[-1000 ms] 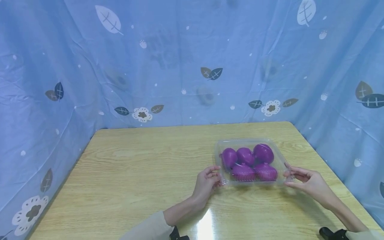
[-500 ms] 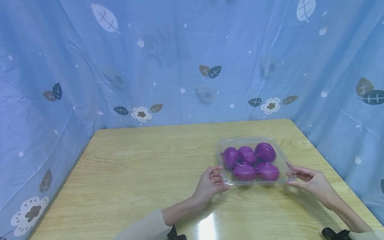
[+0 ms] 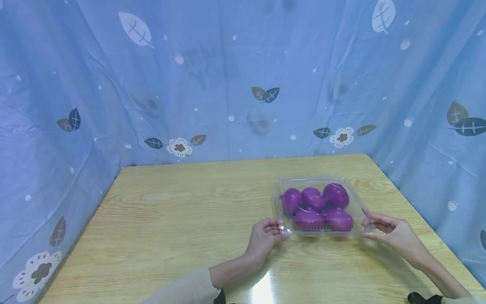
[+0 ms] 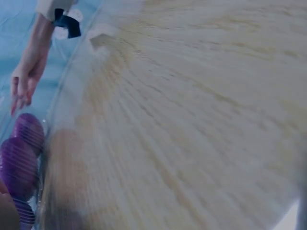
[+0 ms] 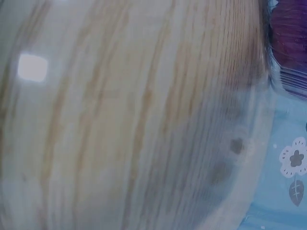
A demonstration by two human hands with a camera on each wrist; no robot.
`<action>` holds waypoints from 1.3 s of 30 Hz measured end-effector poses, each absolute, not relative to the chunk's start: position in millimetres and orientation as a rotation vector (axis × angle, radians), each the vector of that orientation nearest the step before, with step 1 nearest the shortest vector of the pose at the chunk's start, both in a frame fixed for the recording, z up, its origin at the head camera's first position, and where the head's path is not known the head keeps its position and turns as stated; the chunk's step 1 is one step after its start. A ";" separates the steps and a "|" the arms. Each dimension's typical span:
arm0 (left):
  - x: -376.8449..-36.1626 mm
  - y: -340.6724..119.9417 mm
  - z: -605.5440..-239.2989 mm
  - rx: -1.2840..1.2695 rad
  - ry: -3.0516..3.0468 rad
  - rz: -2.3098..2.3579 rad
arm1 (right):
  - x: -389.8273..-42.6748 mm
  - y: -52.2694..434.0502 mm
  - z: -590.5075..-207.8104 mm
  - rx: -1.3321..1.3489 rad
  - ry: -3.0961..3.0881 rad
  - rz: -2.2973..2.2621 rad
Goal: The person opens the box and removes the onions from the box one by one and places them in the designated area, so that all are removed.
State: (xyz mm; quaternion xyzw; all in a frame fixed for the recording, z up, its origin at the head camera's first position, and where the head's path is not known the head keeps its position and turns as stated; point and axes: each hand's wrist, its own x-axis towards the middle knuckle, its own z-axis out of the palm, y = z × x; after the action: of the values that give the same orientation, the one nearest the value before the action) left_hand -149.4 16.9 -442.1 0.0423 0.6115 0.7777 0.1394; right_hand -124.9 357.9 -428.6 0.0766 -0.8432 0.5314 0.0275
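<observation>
A clear plastic clamshell box (image 3: 318, 205) sat on the wooden table (image 3: 171, 228) at about four o'clock from its centre, holding five purple round fruits (image 3: 317, 204); the left hand (image 3: 264, 236) pinched the box's near corner at eight o'clock, fingers curled on the rim; the right hand (image 3: 391, 234) gripped the corner at four o'clock, fingertips closed on the edge; blue leaf-printed cloth (image 3: 212, 80) stood behind at twelve o'clock; both wrist views were blurred.

1. Left of the plastic box (image 3: 317, 205), the wooden table (image 3: 171, 228) lies bare.
2. The blue curtain (image 3: 228, 76) walls in three sides.
3. Both hands flank the box's near corners.
</observation>
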 end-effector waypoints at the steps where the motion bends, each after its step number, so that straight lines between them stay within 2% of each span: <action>1: -149.2 17.1 -442.4 0.116 1.769 2.251 | -124.6 357.8 -429.0 0.238 -2.600 1.647; 8: -147.7 17.5 -441.4 0.174 1.850 2.173 | -123.8 356.2 -428.9 0.297 -2.544 1.706; 13: -154.1 5.8 -432.9 0.344 2.013 1.946 | -124.4 353.9 -429.6 0.469 -2.418 1.807; 17: -166.2 -7.7 -422.8 0.704 2.372 1.708 | -126.0 351.9 -431.3 0.654 -2.280 1.888; 20: -177.4 -9.3 -415.5 1.050 2.580 1.563 | -126.1 352.9 -431.5 0.693 -2.236 1.928; 23: -186.5 -7.9 -409.1 1.278 2.664 1.467 | -125.4 355.5 -432.5 0.704 -2.225 1.954; 27: -194.1 -7.7 -404.4 1.331 2.609 1.512 | -123.0 357.8 -435.0 0.780 -2.237 1.943; 34: -211.6 -6.7 -388.5 1.315 2.522 1.696 | -124.1 356.4 -429.4 0.840 -2.442 1.119; 39: -235.5 0.8 -372.2 1.371 2.632 1.805 | -126.3 361.0 -422.5 0.863 -2.495 1.050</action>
State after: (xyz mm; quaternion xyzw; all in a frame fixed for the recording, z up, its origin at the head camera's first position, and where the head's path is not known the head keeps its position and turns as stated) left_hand -235.5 0.8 -372.2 0.3893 0.7473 0.5125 -0.1653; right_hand -126.3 361.0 -422.5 0.3005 -0.8682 0.3655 0.1495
